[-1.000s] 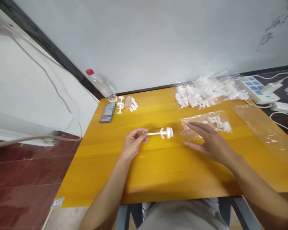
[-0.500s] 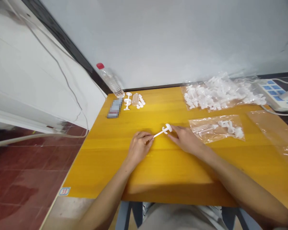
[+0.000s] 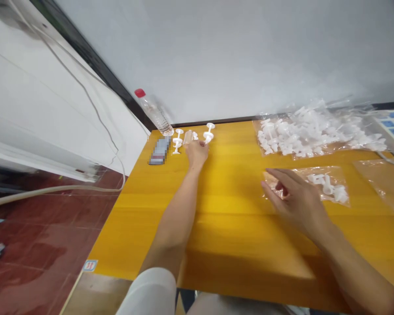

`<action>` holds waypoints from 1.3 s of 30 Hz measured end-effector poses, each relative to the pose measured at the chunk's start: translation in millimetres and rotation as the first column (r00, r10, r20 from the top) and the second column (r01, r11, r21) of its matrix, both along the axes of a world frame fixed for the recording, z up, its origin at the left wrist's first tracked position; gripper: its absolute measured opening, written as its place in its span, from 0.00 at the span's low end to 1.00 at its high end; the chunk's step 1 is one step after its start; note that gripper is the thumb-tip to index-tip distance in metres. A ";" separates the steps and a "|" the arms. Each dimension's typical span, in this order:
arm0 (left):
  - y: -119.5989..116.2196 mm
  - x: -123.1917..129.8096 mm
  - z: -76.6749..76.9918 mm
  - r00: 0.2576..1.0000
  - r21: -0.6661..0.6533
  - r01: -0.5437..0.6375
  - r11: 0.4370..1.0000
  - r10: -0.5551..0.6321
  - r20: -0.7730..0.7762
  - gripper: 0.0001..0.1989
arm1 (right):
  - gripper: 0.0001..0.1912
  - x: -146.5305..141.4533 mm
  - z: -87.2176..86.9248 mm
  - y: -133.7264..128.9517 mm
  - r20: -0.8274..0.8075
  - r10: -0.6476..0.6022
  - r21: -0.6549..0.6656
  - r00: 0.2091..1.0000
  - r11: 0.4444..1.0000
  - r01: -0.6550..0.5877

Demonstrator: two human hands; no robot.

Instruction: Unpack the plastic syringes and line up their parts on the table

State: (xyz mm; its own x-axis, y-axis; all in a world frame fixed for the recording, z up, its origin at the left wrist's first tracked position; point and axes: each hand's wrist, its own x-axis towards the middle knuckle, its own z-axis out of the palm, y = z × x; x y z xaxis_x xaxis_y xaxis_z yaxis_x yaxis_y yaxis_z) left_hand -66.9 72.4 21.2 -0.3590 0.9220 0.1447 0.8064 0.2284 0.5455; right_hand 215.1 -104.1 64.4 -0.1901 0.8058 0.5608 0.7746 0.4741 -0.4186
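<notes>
My left hand [image 3: 198, 152] reaches to the far left of the table, its fingers closed on the lower end of a white plastic rod with discs [image 3: 209, 132]. To its left lies a similar white rod-and-disc piece [image 3: 177, 141]. A clear tube [image 3: 188, 137] and small white parts [image 3: 195, 136] sit just behind that hand, partly covered. My right hand [image 3: 295, 197] is open and hovers, slightly blurred, over the left part of a small clear bag [image 3: 344, 188]. White plastic parts [image 3: 326, 183] show in the bag; its left contents are hidden by the hand.
A water bottle with a red cap [image 3: 156, 113] and a pixelated flat item [image 3: 160, 150] are at the back left. A large bag of white parts [image 3: 311, 131] rests along the wall. Another clear bag [image 3: 381, 179] and a blue-and-white power strip [image 3: 392, 127] are at the right.
My left hand has carried the white rod piece from the table's middle to the far left, beside the other parts. My right hand has let go of it and moved right, over the small bag.
</notes>
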 end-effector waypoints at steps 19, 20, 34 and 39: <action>-101.9 66.2 -11.3 0.664 0.104 0.700 0.707 -0.697 0.270 0.08 | 0.17 122.9 -64.2 23.7 0.070 -0.521 -0.103 0.851 0.845 0.525; -115.2 75.9 -14.1 0.579 0.087 0.772 0.629 -0.753 0.312 0.09 | 0.16 122.8 -67.9 24.1 0.064 -0.507 -0.123 0.860 0.851 0.511; -139.9 111.3 -3.8 0.618 0.022 0.773 0.634 -0.761 0.198 0.22 | 0.17 128.9 -87.4 26.2 0.102 -0.395 -0.104 0.913 0.909 0.405; -152.7 29.2 11.1 0.664 -0.004 0.700 0.714 -0.649 0.370 0.22 | 0.18 118.4 -58.4 21.4 0.146 -0.466 0.006 0.873 0.882 0.471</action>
State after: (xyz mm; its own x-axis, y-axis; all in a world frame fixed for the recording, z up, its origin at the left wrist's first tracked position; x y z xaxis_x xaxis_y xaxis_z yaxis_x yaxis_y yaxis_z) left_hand -37.7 -80.3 32.3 0.3692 0.9293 -0.0020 0.5526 -0.2178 0.8045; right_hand 333.5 -82.7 6.0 0.1398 0.8352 0.5318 0.9539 0.0305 -0.2987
